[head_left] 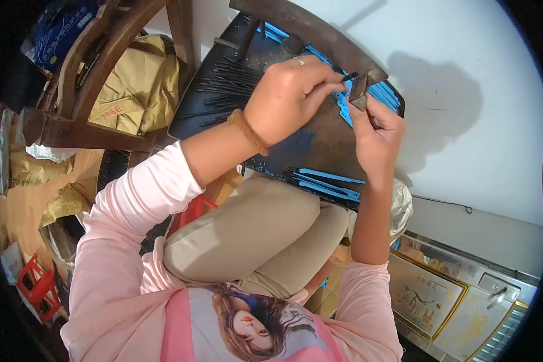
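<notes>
Over the dark tabletop (320, 142) my two hands nearly meet. My left hand (292, 96), with a brown band at its wrist, pinches a thin black piece (350, 76) between thumb and fingertips. My right hand (377, 133) grips a small dark metal block (359, 90) with a flat, angled face, close beside that black piece. Just below the fingertips shows a blue plastic strip (346, 111) with notched edges; whether a hand holds it I cannot tell. Left of my left hand, many thin black strips (229, 81) lie fanned out on the table.
More blue strips lie along the far edge (385, 95) and in a near-edge bundle (329, 181). A raised dark board (320, 36) borders the far side, against a white wall (452, 72). A wooden chair (87, 130) with brown paper (142, 84) stands left; a patterned cabinet (428, 295) stands right.
</notes>
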A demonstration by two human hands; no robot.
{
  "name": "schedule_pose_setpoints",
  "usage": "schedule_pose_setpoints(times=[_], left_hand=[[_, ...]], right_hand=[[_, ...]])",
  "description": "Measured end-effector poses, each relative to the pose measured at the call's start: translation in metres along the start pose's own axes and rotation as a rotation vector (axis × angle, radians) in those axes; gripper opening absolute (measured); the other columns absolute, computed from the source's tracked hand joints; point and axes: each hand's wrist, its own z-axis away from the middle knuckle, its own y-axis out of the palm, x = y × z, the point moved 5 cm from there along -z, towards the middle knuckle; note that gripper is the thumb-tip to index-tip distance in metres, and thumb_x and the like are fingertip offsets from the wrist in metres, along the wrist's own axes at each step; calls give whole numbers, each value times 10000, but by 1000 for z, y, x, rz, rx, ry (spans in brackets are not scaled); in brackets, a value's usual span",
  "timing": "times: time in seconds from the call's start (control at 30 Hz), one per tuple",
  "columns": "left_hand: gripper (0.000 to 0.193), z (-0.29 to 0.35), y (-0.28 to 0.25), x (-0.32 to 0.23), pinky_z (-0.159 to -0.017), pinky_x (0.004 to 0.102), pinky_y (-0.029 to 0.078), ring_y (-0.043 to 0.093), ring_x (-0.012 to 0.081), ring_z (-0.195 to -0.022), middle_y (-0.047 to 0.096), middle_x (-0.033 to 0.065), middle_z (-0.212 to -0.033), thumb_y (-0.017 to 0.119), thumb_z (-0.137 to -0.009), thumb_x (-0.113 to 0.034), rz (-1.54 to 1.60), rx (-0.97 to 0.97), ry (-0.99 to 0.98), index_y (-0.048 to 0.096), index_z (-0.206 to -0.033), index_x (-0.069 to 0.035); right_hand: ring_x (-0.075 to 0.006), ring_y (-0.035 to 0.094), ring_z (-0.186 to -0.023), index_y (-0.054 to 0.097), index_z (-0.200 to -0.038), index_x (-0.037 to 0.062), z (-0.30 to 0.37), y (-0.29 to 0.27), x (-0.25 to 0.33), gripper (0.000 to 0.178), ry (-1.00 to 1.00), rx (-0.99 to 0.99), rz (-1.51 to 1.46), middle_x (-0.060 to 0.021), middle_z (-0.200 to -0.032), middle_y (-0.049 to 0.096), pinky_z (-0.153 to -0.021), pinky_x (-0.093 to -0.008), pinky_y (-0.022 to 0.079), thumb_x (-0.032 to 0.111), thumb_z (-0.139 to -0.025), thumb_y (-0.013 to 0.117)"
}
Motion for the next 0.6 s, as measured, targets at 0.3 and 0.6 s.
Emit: schedule_pose_setpoints(times=[0.3, 0.6], left_hand=[[92, -2, -3, 2, -571, 291, 490, 635, 234, -637, 664, 108, -772, 734, -758, -30, -2, 28, -4, 689, -835, -6], [111, 3, -8, -2, -586, 293, 509, 659, 245, -641, 678, 128, -763, 738, -756, -94, 92, 76, -185, 704, -821, -10]], right_hand=[[-49, 415, -629, 679, -985, -14, 5, 6, -7, 165, -60, -92, -29, 12, -716, 553, -539, -211, 337, 110, -876, 673], [-34, 469, -606, 670, -985, -14, 11, 11, 0, 128, -218, -83, -14, 15, -772, 568, -528, -181, 364, 76, -902, 632]])
